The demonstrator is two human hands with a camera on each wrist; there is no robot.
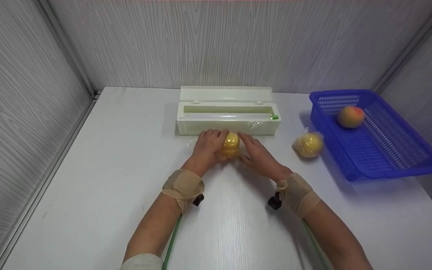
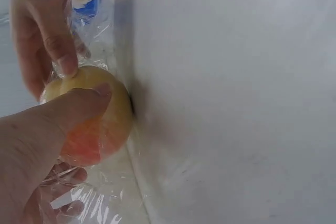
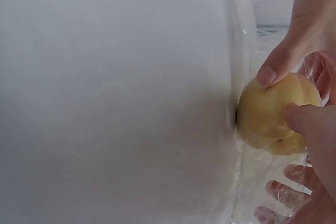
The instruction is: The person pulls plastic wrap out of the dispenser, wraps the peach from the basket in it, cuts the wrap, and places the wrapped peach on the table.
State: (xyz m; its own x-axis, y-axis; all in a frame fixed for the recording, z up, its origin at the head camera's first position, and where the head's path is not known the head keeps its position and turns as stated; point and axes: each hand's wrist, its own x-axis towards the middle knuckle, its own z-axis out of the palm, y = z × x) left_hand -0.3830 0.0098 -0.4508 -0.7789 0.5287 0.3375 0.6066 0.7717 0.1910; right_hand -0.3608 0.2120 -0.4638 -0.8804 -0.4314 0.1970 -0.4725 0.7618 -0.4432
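Note:
A yellow peach with a red blush (image 1: pixel 231 144) sits on a sheet of cling film (image 2: pixel 100 198) at the table's middle, film clinging partly round it. My left hand (image 1: pixel 209 147) grips its left side, thumb across the near face and fingers behind. From the right, my right hand (image 1: pixel 260 155) holds it with the thumb (image 3: pixel 304 118) pressed on its skin; its other fingers spread behind the clear film. Just beyond stands a white cling film dispenser (image 1: pixel 227 126), lid raised, with a green slide cutter (image 1: pixel 274 117) at its right end.
To the right, a film-wrapped peach (image 1: pixel 309 145) lies on the white table (image 1: pixel 126 176) beside a blue plastic basket (image 1: pixel 366 170). Inside the basket is another peach (image 1: pixel 351 116). Wood-grain panels (image 1: pixel 216 45) stand at the back and both sides.

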